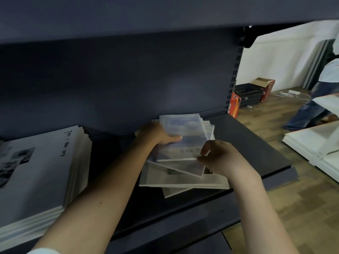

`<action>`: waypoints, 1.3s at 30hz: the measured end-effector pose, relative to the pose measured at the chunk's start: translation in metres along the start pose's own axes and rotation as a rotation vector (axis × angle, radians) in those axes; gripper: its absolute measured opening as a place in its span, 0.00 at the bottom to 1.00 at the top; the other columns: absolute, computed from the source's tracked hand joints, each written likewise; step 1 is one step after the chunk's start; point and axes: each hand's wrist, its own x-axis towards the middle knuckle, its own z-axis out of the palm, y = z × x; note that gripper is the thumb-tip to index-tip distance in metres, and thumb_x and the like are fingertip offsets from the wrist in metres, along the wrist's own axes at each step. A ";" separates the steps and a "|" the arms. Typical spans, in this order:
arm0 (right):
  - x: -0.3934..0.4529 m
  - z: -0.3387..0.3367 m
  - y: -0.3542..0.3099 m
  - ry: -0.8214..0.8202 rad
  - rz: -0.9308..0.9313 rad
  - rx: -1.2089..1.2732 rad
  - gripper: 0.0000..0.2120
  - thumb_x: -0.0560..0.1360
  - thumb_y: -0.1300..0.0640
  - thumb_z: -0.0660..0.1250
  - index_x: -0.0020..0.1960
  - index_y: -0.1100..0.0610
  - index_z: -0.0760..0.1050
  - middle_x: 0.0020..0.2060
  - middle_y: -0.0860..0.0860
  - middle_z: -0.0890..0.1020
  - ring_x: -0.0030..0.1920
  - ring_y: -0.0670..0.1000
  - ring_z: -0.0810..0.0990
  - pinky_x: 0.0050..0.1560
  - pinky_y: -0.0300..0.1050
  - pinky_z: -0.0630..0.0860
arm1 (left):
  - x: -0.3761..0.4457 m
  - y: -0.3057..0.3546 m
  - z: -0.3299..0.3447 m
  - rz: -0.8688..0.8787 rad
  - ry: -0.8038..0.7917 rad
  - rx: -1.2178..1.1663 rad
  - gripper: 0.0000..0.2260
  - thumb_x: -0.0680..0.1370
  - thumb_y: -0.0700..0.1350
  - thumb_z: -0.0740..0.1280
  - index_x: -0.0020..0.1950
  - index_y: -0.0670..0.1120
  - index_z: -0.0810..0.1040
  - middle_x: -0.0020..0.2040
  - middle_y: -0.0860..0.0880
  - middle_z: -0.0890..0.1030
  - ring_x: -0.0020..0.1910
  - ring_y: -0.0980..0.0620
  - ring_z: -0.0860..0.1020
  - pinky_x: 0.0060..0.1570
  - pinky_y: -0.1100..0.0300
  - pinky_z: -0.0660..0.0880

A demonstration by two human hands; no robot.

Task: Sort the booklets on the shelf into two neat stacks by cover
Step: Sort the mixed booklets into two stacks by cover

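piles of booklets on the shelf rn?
2: a neat pile at left, a messy pile mid-shelf under both hands. More may lie beyond the left edge.

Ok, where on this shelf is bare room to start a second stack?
Bare shelf lies right of the messy pile, out to the shelf's end. A narrower dark gap sits between the grey-cover stack and that pile, crossed by the left forearm. Both hands, left hand and right hand, crowd the pile.

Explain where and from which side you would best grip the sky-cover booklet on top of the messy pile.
Probably pinch the sky-cover booklet at its near right corner, coming from the right: that corner overhangs the skewed pile, where the right hand already pinches.
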 end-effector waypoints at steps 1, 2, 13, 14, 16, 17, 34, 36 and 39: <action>0.003 0.000 0.003 0.006 -0.002 -0.007 0.08 0.75 0.57 0.62 0.51 0.56 0.77 0.49 0.52 0.78 0.48 0.54 0.78 0.48 0.46 0.78 | 0.001 0.001 0.001 0.003 0.007 0.007 0.50 0.60 0.75 0.64 0.74 0.49 0.61 0.69 0.43 0.70 0.62 0.41 0.73 0.60 0.47 0.72; 0.005 0.000 0.005 0.014 -0.004 -0.010 0.09 0.76 0.58 0.60 0.52 0.56 0.76 0.49 0.52 0.78 0.49 0.54 0.78 0.47 0.46 0.77 | 0.001 0.001 0.001 0.012 0.020 0.019 0.49 0.61 0.74 0.64 0.74 0.49 0.60 0.70 0.43 0.69 0.63 0.41 0.72 0.61 0.47 0.71; 0.029 -0.002 0.030 0.106 0.103 0.072 0.13 0.74 0.58 0.59 0.31 0.57 0.63 0.34 0.52 0.69 0.37 0.55 0.70 0.29 0.40 0.61 | -0.028 -0.023 0.012 -0.060 0.196 -0.294 0.37 0.73 0.59 0.68 0.70 0.34 0.60 0.68 0.38 0.68 0.64 0.40 0.71 0.57 0.54 0.70; 0.031 -0.001 0.033 0.105 0.105 0.067 0.15 0.75 0.55 0.61 0.31 0.56 0.62 0.33 0.52 0.70 0.37 0.55 0.70 0.28 0.40 0.60 | -0.034 -0.028 0.014 -0.080 0.218 -0.316 0.36 0.73 0.57 0.68 0.69 0.33 0.60 0.67 0.38 0.69 0.64 0.40 0.71 0.55 0.54 0.69; 0.036 0.003 0.037 0.084 0.098 0.065 0.19 0.75 0.46 0.63 0.32 0.57 0.64 0.34 0.52 0.71 0.38 0.54 0.72 0.29 0.41 0.60 | -0.043 -0.040 0.019 -0.118 0.241 -0.351 0.33 0.74 0.56 0.68 0.67 0.34 0.62 0.65 0.37 0.71 0.62 0.40 0.73 0.53 0.54 0.70; 0.038 0.006 0.038 0.074 0.095 0.075 0.21 0.75 0.42 0.63 0.35 0.58 0.67 0.36 0.52 0.73 0.40 0.54 0.73 0.30 0.41 0.62 | -0.046 -0.046 0.022 -0.132 0.245 -0.373 0.31 0.73 0.56 0.68 0.65 0.34 0.64 0.63 0.38 0.73 0.60 0.40 0.74 0.51 0.54 0.71; 0.049 0.013 0.003 0.226 0.033 -0.003 0.35 0.72 0.38 0.65 0.66 0.64 0.68 0.60 0.59 0.73 0.59 0.58 0.73 0.48 0.46 0.69 | -0.072 -0.067 0.036 -0.193 0.322 -0.386 0.26 0.74 0.57 0.67 0.57 0.36 0.68 0.52 0.39 0.77 0.49 0.41 0.76 0.38 0.57 0.67; 0.045 0.010 -0.003 0.231 0.008 0.083 0.37 0.71 0.40 0.68 0.67 0.66 0.64 0.60 0.59 0.71 0.61 0.59 0.73 0.52 0.48 0.70 | -0.072 -0.066 0.037 -0.194 0.328 -0.394 0.26 0.74 0.57 0.66 0.57 0.36 0.67 0.54 0.38 0.77 0.51 0.39 0.77 0.39 0.56 0.68; 0.041 0.006 -0.008 0.166 -0.010 0.335 0.33 0.68 0.42 0.71 0.61 0.63 0.64 0.54 0.55 0.74 0.59 0.59 0.74 0.50 0.48 0.70 | -0.073 -0.066 0.040 -0.204 0.314 -0.409 0.26 0.75 0.56 0.65 0.58 0.36 0.65 0.56 0.37 0.76 0.52 0.39 0.77 0.40 0.55 0.69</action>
